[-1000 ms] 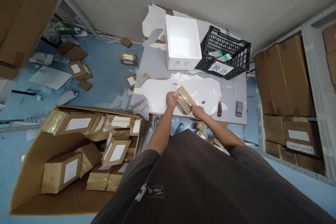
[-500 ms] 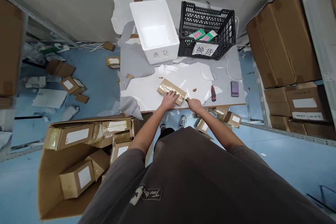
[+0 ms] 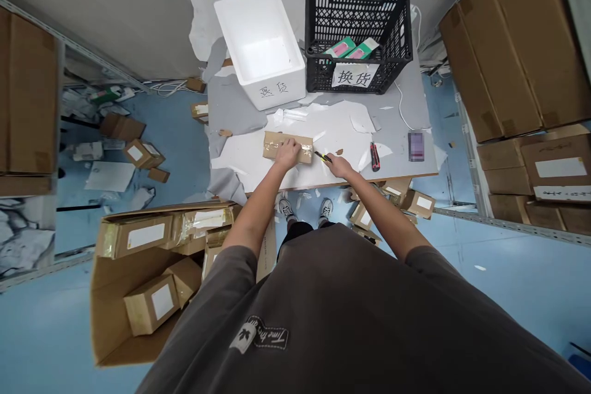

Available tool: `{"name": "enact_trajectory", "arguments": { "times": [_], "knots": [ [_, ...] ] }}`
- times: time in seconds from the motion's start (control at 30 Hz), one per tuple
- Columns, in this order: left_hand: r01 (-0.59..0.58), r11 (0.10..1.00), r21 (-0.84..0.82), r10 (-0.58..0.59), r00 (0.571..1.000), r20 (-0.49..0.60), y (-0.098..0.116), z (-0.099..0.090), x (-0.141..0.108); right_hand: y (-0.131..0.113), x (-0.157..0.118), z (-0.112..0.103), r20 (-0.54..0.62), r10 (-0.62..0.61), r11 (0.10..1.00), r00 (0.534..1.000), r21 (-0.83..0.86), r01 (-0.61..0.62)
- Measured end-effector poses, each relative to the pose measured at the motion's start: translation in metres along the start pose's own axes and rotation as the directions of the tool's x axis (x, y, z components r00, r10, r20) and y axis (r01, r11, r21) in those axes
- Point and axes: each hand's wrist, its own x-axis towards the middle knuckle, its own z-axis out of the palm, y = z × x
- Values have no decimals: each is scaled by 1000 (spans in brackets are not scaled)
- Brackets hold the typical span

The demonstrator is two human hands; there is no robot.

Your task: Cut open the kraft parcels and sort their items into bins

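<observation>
A small brown cardboard box point(image 3: 273, 143) with shiny clear tape lies near the front edge of the table. My left hand point(image 3: 288, 153) presses on its top, fingers bent over it and holding it steady. In my right hand point(image 3: 339, 166) is a black and yellow utility knife point(image 3: 325, 157), fingers closed round its handle. Its tip points left at the box's right end, with a small gap between them. To the right of that hand lies a red and black utility knife point(image 3: 374, 157), untouched.
A white foam box point(image 3: 281, 89) and a black plastic crate point(image 3: 392, 77) holding green-and-pink packs point(image 3: 341, 48) stand at the back of the table. A phone point(image 3: 416, 146) lies at right. A large carton point(image 3: 111, 320) of parcels stands at lower left; shelved cartons point(image 3: 498, 55) rise at right.
The cardboard box has turned until nearly level with the table edge and shifted slightly left under my left hand. The knife in my right hand has come away from its right end.
</observation>
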Motion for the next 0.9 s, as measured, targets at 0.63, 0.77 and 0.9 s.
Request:
{"name": "enact_trajectory", "arguments": {
  "times": [0.63, 0.77, 0.9],
  "knots": [
    [85, 996, 10, -85, 990, 114, -4, -9, 15, -3, 51, 19, 191, -82, 817, 978, 575, -44],
    [81, 997, -3, -80, 991, 105, -3, -11, 12, 5, 41, 17, 245, -134, 837, 960, 547, -22],
    [72, 992, -107, -67, 997, 49, -3, -20, 11, 10, 35, 10, 222, -79, 883, 972, 468, -35]
  ]
}}
